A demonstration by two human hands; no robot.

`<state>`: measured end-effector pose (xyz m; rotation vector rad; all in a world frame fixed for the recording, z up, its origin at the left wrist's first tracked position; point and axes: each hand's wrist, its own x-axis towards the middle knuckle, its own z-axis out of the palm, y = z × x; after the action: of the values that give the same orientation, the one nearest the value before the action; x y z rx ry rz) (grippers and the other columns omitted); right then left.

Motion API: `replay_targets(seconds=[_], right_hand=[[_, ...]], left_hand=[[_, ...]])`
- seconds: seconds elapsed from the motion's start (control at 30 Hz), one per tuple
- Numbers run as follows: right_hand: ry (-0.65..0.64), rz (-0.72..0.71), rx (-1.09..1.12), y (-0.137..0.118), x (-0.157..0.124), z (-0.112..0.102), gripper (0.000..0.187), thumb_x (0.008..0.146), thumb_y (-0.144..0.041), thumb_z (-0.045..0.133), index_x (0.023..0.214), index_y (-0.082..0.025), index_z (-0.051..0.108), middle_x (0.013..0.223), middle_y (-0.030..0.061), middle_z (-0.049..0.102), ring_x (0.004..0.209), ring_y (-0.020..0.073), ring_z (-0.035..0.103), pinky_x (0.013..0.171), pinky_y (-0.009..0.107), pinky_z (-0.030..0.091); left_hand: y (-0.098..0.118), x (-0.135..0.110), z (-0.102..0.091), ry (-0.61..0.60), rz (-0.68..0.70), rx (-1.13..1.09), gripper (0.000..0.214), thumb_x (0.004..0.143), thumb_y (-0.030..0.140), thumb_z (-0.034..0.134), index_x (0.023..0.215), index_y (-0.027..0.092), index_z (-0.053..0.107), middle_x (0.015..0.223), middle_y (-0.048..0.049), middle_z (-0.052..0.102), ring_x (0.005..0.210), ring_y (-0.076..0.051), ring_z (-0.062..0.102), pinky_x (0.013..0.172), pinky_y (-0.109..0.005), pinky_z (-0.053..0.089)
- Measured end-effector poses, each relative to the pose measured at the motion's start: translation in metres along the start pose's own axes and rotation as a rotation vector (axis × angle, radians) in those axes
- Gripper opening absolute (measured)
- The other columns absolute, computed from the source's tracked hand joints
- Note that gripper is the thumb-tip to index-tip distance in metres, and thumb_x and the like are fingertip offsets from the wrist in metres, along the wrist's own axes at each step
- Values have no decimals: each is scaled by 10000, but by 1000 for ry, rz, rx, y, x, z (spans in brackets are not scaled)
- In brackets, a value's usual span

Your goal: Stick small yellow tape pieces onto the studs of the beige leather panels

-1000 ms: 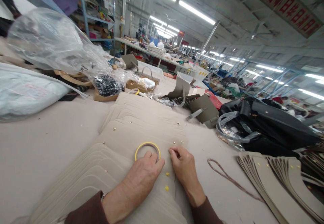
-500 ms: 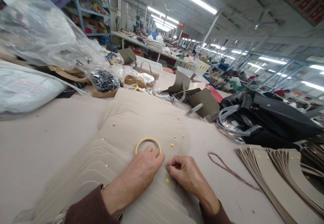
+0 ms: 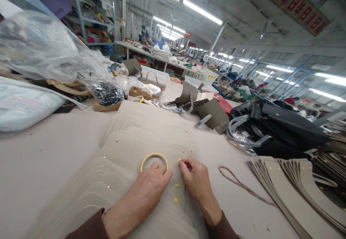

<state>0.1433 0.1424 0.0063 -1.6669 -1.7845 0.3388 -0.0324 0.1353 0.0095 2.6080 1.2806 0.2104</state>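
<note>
Head view, working left to right: a crumpled clear plastic bag (image 3: 35, 44) is slumping over a white padded sack (image 3: 24, 107). Toward the middle, a stack of beige leather panels (image 3: 140, 131), set with small gold studs (image 3: 117, 140), is lying fanned across the table (image 3: 45, 159). The left hand (image 3: 147, 192) is resting on the stack, its fingers pressing on the near rim of a yellow tape roll (image 3: 154, 154) that is lying flat on the top panel. The right hand (image 3: 197, 186) is working just beside it, apart from the left, with thumb and forefinger pinching together; whatever they hold is too small to tell. Small yellow scraps (image 3: 176, 200) are lying on the panel below. Further right, a thin brown cord (image 3: 243, 188) is curling beside a fanned pile of curved panels (image 3: 294, 192).

The likely risks are the roll skidding on the smooth leather if the left hand's pressure eases, the loose scraps getting brushed away, and leaning weight shifting the stack out of line.
</note>
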Motion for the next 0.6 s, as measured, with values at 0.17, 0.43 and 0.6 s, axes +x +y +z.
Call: replay_targets(seconds=[0.17, 0.43, 0.6], right_hand=[[51, -39, -129, 5, 7, 14, 190, 863, -214, 519, 744, -173, 661, 706, 55, 696, 637, 168, 629, 636, 246, 445], [-463, 105, 142, 2, 0, -19, 170, 780, -223, 615, 667, -185, 736, 550, -28, 661, 482, 113, 537, 449, 196, 328], [-241, 127, 314, 3, -5, -31, 169, 810, -233, 596, 831, -173, 752, 661, 0, 701, 567, 137, 589, 513, 207, 425]], left_hand=[[-1, 0, 0, 15, 16, 11, 233, 840, 1, 430, 909, 183, 559, 906, -51, 599, 860, -236, 519, 690, -331, 454], [-4, -3, -4, 142, 18, -41, 157, 915, 97, 449, 880, 199, 562, 845, -26, 595, 795, -205, 566, 676, -308, 480], [-8, -6, 4, 319, 139, -190, 215, 961, 157, 408, 1114, 218, 546, 862, -21, 662, 767, -160, 635, 683, -251, 514]])
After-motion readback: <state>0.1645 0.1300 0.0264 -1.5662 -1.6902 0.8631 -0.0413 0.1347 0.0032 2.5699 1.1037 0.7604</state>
